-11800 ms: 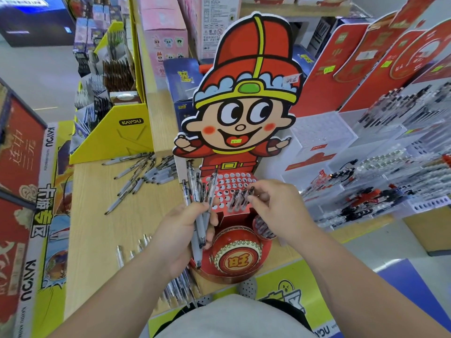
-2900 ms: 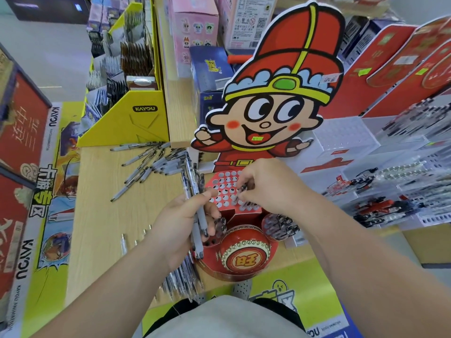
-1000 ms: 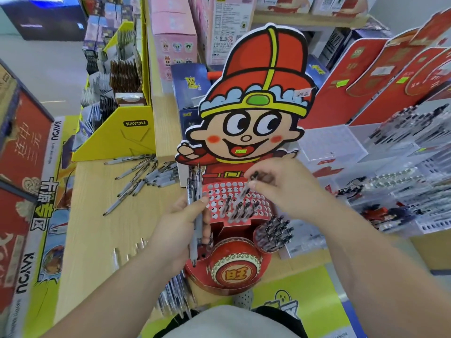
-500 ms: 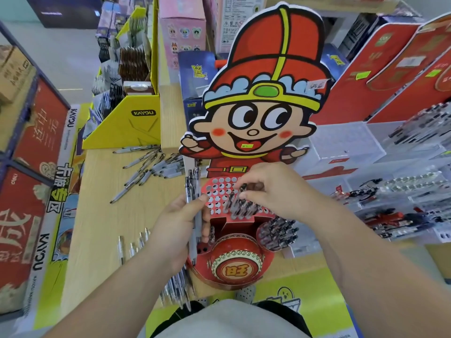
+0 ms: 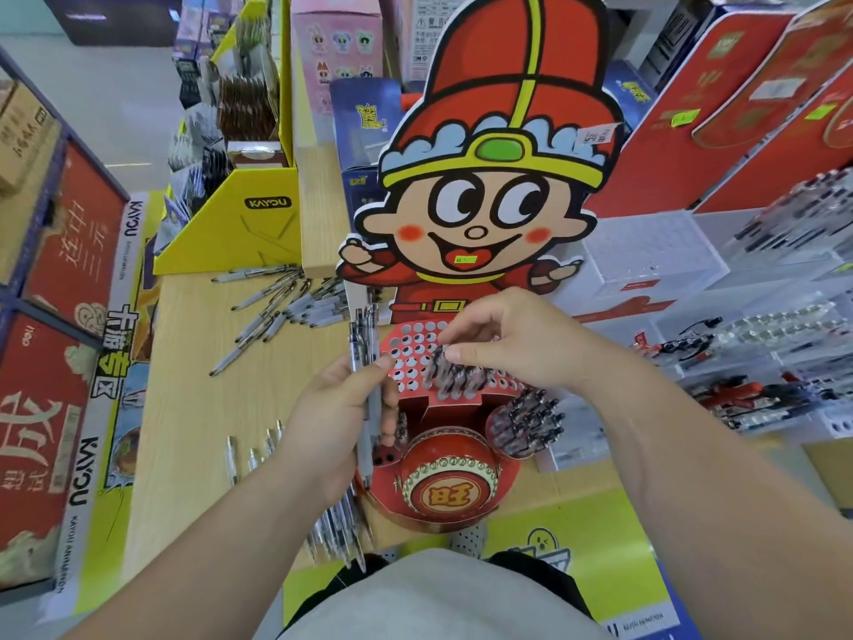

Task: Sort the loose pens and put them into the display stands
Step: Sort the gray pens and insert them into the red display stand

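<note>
Red cardboard display stand (image 5: 466,496) with a cartoon figure backboard sits at the near edge of the wooden counter (image 5: 194,399), its perforated red panel (image 5: 415,358) partly filled. Left hand (image 5: 332,418) is curled closed around a small bundle of pens (image 5: 367,362), thumb pressed across the barrels; the bundle stands near upright, long axis running away from the camera, upper ends level with the figure's belt, lower tips poking out below the palm. Right hand (image 5: 512,344) hovers over the panel, fingers bent down, thumb and forefinger pinching the top of one pen (image 5: 438,362) that sits in a hole, leaning slightly toward the camera alongside a row of inserted pens (image 5: 466,381). A round side cup (image 5: 526,427) on the stand's right holds more pens, tilted right. Loose pens (image 5: 286,307) lie scattered flat on the counter near a yellow box (image 5: 240,224); another few lie by the left wrist (image 5: 254,455). Clear acrylic racks (image 5: 761,362) with pens stand to the right; shop shelving with boxes behind.
</note>
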`<state>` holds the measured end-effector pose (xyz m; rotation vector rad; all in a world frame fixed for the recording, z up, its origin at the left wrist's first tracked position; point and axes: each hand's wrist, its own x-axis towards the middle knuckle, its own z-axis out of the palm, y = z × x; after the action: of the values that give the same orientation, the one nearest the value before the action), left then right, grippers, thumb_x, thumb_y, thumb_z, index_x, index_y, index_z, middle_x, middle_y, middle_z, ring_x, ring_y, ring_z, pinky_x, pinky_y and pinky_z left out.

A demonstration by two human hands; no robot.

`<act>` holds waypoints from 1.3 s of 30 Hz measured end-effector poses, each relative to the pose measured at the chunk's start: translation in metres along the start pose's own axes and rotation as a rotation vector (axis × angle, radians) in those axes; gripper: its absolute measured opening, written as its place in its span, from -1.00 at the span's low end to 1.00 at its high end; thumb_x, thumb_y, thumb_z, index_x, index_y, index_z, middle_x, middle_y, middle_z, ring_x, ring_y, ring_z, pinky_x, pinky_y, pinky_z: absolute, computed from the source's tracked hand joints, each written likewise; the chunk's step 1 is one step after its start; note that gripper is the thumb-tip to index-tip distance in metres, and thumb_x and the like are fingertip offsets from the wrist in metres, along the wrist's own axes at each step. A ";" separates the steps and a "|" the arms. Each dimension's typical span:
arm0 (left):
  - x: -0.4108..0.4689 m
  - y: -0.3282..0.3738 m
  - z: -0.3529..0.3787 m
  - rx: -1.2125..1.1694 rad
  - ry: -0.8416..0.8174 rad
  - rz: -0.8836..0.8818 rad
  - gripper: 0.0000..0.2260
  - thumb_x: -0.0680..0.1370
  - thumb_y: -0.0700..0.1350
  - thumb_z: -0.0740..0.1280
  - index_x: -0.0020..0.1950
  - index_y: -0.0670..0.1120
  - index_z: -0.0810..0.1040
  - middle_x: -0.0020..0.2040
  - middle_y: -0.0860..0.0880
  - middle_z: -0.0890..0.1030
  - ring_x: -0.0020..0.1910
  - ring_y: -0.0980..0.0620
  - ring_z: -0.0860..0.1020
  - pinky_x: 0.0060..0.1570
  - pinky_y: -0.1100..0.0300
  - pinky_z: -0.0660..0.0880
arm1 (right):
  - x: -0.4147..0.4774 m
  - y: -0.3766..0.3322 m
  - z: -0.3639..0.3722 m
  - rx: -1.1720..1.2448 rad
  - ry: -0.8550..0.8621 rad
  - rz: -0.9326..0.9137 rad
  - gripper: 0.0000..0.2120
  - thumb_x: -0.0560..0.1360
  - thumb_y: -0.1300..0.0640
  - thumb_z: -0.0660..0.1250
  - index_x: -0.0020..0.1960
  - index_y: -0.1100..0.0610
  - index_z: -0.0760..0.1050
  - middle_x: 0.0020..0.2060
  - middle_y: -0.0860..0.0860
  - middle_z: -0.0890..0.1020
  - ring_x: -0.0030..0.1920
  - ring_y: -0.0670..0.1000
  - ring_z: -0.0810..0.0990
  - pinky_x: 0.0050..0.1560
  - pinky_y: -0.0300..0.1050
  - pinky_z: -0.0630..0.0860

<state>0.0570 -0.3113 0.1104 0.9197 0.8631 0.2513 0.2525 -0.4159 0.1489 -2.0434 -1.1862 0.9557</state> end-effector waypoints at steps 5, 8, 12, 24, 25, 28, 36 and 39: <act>-0.002 0.000 0.000 0.007 -0.010 -0.009 -0.80 0.63 -0.10 0.33 0.17 -0.17 0.43 -0.32 -0.10 0.52 -0.47 -0.04 0.39 -0.45 0.10 0.37 | -0.005 -0.009 0.005 -0.126 0.084 -0.078 -0.97 0.46 0.10 0.53 -0.12 0.04 0.71 -0.28 -0.16 0.68 -0.24 -0.24 0.62 -0.23 -0.41 0.46; -0.004 0.001 0.001 0.012 -0.012 -0.013 -0.78 0.62 -0.09 0.33 0.18 -0.18 0.43 -0.32 -0.09 0.53 -0.46 -0.04 0.39 -0.45 0.10 0.37 | -0.005 -0.012 0.004 -0.203 0.102 -0.057 -0.98 0.47 0.07 0.52 -0.11 0.01 0.71 -0.26 -0.18 0.68 -0.19 -0.26 0.60 -0.23 -0.42 0.47; -0.008 0.003 0.002 -0.030 -0.071 -0.032 -0.78 0.66 -0.07 0.26 0.16 -0.21 0.50 -0.31 -0.10 0.51 -0.47 -0.04 0.37 -0.48 0.12 0.35 | -0.001 -0.017 0.006 -0.257 0.113 -0.036 -0.95 0.46 0.07 0.52 -0.13 0.03 0.72 -0.28 -0.17 0.67 -0.21 -0.25 0.60 -0.24 -0.37 0.48; -0.019 0.008 0.009 0.131 -0.328 0.049 -0.85 0.64 -0.13 0.29 0.07 -0.20 0.58 -0.31 -0.11 0.50 -0.48 -0.02 0.39 -0.47 0.16 0.34 | -0.018 -0.046 0.001 0.085 0.216 0.088 -0.69 0.48 -0.13 0.47 -0.20 0.12 0.63 -0.36 -0.02 0.70 -0.38 -0.13 0.61 -0.23 -0.18 0.57; -0.019 0.008 0.010 0.153 -0.323 0.060 -0.85 0.64 -0.13 0.29 0.09 -0.20 0.56 -0.30 -0.11 0.51 -0.47 -0.02 0.40 -0.45 0.15 0.34 | -0.020 -0.048 0.002 0.092 0.212 0.105 -0.67 0.46 -0.12 0.49 -0.22 0.16 0.62 -0.38 0.01 0.69 -0.40 -0.11 0.60 -0.30 -0.19 0.56; -0.019 0.010 0.013 0.180 -0.317 0.068 -0.85 0.65 -0.10 0.29 0.03 -0.18 0.54 -0.25 -0.15 0.55 -0.44 -0.03 0.45 -0.43 0.14 0.36 | -0.024 -0.049 0.000 0.197 0.199 0.153 -0.72 0.49 0.00 0.50 -0.18 0.23 0.62 -0.35 0.05 0.71 -0.38 -0.08 0.63 -0.43 -0.30 0.44; -0.009 0.014 0.016 0.092 -0.095 -0.026 -0.79 0.67 -0.05 0.26 0.12 -0.18 0.54 -0.28 -0.12 0.61 -0.43 -0.04 0.50 -0.49 0.17 0.38 | -0.043 -0.036 -0.040 0.486 0.492 0.066 -0.91 0.55 0.21 0.41 -0.07 0.19 0.69 -0.26 0.12 0.71 -0.29 -0.02 0.64 -0.38 -0.22 0.50; -0.005 0.012 0.015 0.111 -0.050 -0.033 -0.79 0.68 -0.05 0.25 0.13 -0.18 0.54 -0.29 -0.10 0.61 -0.45 -0.02 0.46 -0.51 0.18 0.34 | -0.049 -0.025 -0.050 0.450 0.638 -0.025 -0.88 0.56 0.23 0.41 -0.06 0.07 0.71 -0.24 0.16 0.71 -0.25 0.04 0.65 -0.31 -0.14 0.56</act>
<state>0.0667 -0.3163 0.1272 1.0104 0.8516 0.1521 0.2645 -0.4550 0.2110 -1.7546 -0.5874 0.4379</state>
